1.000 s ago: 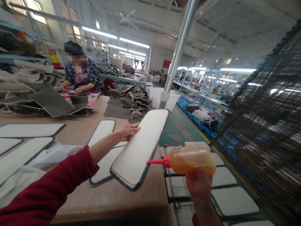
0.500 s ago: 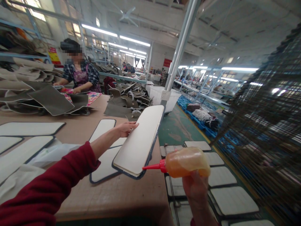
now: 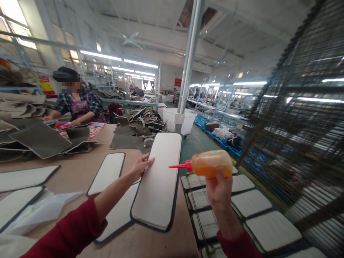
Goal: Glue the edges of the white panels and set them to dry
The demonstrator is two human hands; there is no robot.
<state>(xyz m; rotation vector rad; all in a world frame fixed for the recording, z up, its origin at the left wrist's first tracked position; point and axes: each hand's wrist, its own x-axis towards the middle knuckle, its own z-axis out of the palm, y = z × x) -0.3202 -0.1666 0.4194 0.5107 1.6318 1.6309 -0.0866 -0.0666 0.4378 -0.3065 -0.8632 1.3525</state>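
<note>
Head view: left hand (image 3: 141, 167) pinches the panel (image 3: 159, 190), likely light, stiff, best held by its edge; right hand (image 3: 219, 191) grips the soft-looking bottle (image 3: 209, 161).

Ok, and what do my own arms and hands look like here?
Your left hand and right hand are bare, without gloves. The left sleeve and right sleeve are deep red, ending on the forearms. I see no watch or bracelet on either wrist.
</note>
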